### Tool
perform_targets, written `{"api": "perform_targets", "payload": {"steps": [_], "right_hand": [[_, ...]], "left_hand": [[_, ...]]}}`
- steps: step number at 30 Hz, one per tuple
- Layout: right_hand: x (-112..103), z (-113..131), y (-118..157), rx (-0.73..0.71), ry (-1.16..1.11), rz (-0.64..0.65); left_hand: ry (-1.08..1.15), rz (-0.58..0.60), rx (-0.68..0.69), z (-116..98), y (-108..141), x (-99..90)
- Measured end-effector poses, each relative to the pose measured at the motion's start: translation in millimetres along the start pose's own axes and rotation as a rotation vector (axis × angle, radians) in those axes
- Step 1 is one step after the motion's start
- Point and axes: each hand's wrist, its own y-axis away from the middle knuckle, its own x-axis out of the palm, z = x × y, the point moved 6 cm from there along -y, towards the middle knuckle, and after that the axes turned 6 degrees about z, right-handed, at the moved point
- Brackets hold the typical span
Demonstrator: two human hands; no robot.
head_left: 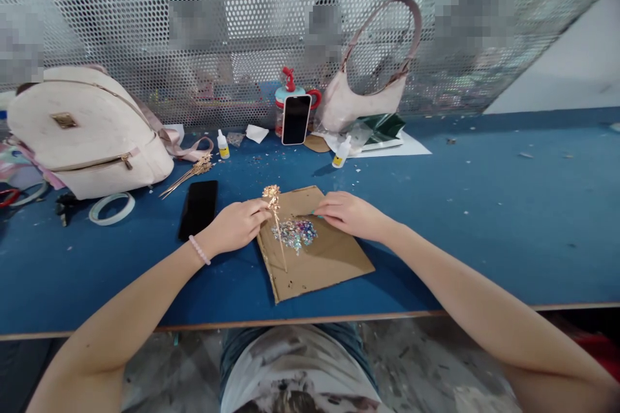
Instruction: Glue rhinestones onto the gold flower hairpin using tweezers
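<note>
My left hand (241,224) pinches a gold flower-topped hairpin (272,200), whose long thin stem slants down across the cardboard. Between the fingertips of my right hand (352,214) is a thin dark pointed tool (304,215), with a bit of teal showing at the fingers; its exact kind is too small to make out. The tool's tip points left toward the hairpin, and I cannot tell whether they touch. Below both hands, a pile of small shiny multicoloured pieces (296,234) lies on the square of brown cardboard (329,264).
Left of the cardboard are a black phone (198,206), more gold hairpins (191,174), a tape roll (112,209) and a white backpack (92,129). Behind stand two small glue bottles (341,153), an upright phone (296,119), a red-lidded cup (289,87) and a handbag (363,100) against a perforated metal screen.
</note>
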Motion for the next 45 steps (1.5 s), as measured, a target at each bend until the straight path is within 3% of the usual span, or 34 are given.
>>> {"api": "perform_targets", "payload": {"steps": [16, 30, 36, 45], "right_hand": [[-9.3, -2.3, 4.7, 0.006, -0.058, 0.09], [-9.0, -7.2, 6.5, 0.014, -0.082, 0.079], [-3.7, -13.1, 3.8, 0.081, -0.045, 0.035], [-4.0, -8.9, 6.1, 0.051, -0.123, 0.128]], "left_hand": [[-0.015, 0.014, -0.006, 1.4, 0.5, 1.2], [-0.008, -0.007, 0.004, 0.3, -0.3, 0.0], [-0.009, 0.0, 0.005, -0.1, -1.0, -0.4], [-0.018, 0.021, -0.003, -0.5, -0.9, -0.4]]}}
